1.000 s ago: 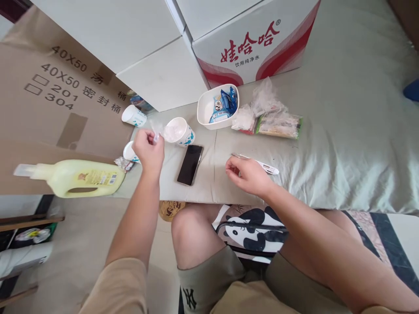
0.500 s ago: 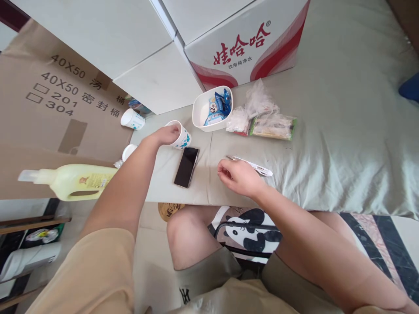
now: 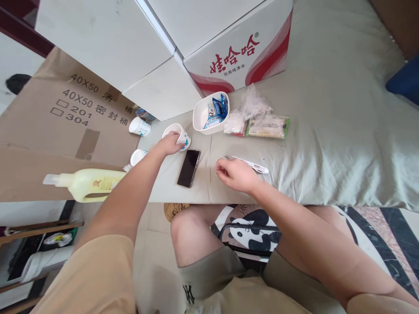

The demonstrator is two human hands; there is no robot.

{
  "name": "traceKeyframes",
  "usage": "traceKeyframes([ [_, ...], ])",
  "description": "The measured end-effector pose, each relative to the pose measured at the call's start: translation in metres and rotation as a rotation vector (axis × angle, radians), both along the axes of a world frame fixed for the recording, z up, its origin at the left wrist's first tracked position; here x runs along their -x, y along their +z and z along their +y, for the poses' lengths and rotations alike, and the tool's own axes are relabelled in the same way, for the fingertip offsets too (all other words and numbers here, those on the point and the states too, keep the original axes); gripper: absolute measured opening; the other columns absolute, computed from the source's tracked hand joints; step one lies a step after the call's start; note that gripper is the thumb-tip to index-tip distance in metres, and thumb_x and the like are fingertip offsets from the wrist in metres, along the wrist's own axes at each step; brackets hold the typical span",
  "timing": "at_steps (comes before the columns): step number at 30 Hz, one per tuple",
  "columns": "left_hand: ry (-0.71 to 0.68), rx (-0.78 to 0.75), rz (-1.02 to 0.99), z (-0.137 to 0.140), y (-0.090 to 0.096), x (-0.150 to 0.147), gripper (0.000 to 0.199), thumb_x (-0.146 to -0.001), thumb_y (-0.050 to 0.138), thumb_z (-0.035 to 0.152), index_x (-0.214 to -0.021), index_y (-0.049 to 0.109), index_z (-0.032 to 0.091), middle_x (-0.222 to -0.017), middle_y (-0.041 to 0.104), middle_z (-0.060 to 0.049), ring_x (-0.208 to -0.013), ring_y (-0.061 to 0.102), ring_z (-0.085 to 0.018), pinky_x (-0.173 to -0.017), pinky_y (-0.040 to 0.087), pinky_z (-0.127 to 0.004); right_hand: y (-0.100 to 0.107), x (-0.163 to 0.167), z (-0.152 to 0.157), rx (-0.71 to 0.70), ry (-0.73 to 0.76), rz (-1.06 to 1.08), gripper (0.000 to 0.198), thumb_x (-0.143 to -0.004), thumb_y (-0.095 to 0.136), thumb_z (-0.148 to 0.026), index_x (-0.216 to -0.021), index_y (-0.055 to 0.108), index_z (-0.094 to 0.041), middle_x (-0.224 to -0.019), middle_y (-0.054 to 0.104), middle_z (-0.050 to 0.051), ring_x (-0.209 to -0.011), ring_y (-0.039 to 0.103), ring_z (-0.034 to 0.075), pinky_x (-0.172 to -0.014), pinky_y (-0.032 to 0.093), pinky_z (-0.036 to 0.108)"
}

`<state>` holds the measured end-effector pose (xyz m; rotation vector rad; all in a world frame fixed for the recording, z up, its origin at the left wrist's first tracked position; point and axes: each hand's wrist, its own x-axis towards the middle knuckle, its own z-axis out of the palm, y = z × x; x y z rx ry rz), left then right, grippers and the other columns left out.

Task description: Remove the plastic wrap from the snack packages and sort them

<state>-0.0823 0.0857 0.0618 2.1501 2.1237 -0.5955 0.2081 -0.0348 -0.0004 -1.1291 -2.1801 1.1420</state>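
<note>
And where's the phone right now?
In the head view, the phone lies left of centre, just below the paper cup by the left hand.

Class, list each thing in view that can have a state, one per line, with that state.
Left grip: at the cup's rim; how tightly closed is unclear
Right grip: fingers curled
Blue-patterned paper cup: upright, open-topped; contents hard to see
Smartphone: lying flat, screen dark
White plastic tub: uncovered, holding blue packets
Pale yellow jug: capped
Green-edged packet: lying flat; whether sealed is unclear
</note>
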Motion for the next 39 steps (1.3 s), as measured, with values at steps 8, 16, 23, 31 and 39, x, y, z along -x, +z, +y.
traceKeyframes([
  [8,-0.374,-0.426,-0.205,-0.023,0.049,-0.037,0.048,-0.092,0.053,0.064,-0.106,0.066,0.020,-0.109,0.068,-0.011,-0.114,0.060,-0.030,-0.103,0.046,-0.047,0.007,-0.026,-0.003,-0.020,-0.150,0.211,0.007,-0.089,0.051,-0.022,-0.088,0.058,-0.021,-0.073,0.066,0.000,-0.065,0.055,0.015,-0.065,0.034,0.027],
  [16,-0.717,-0.439,-0.318,0.012,0.032,-0.258,0.021,-0.096,0.058,0.041,-0.110,0.066,0.027,-0.119,0.070,-0.009,-0.126,0.056,-0.031,-0.107,0.039,-0.052,0.003,-0.054,-0.011,0.013,-0.279,0.249,0.004,-0.087,0.051,-0.023,-0.086,0.055,-0.021,-0.068,0.063,-0.001,-0.061,0.053,0.014,-0.065,0.035,0.027],
  [23,-0.684,-0.241,-0.579,0.022,0.004,-0.322,0.032,-0.088,0.065,0.016,-0.120,0.065,0.021,-0.136,0.064,-0.006,-0.129,0.054,-0.027,-0.110,0.039,-0.046,0.002,-0.064,-0.006,-0.037,-0.258,0.183,0.010,-0.084,0.052,-0.021,-0.091,0.059,-0.021,-0.072,0.067,0.000,-0.066,0.055,0.016,-0.064,0.033,0.027],
  [31,-0.153,-0.400,-1.207,-0.097,-0.043,-0.220,0.027,-0.089,0.053,0.031,-0.064,0.047,0.022,-0.058,0.047,0.003,-0.058,0.046,-0.013,-0.058,0.041,-0.027,0.016,-0.093,-0.012,-0.042,-0.382,0.037,0.011,-0.089,0.050,-0.026,-0.085,0.059,-0.021,-0.079,0.069,0.001,-0.072,0.060,0.015,-0.069,0.040,0.025],
  [39,-0.393,-0.315,-1.312,-0.130,-0.080,-0.188,0.032,-0.087,0.052,0.024,-0.058,0.039,0.021,-0.054,0.044,0.003,-0.053,0.043,-0.011,-0.054,0.034,-0.027,0.022,-0.157,0.018,0.019,-0.736,-0.618,0.015,-0.090,0.054,-0.028,-0.085,0.065,-0.019,-0.086,0.071,0.015,-0.077,0.060,0.027,-0.064,0.031,0.036],
])
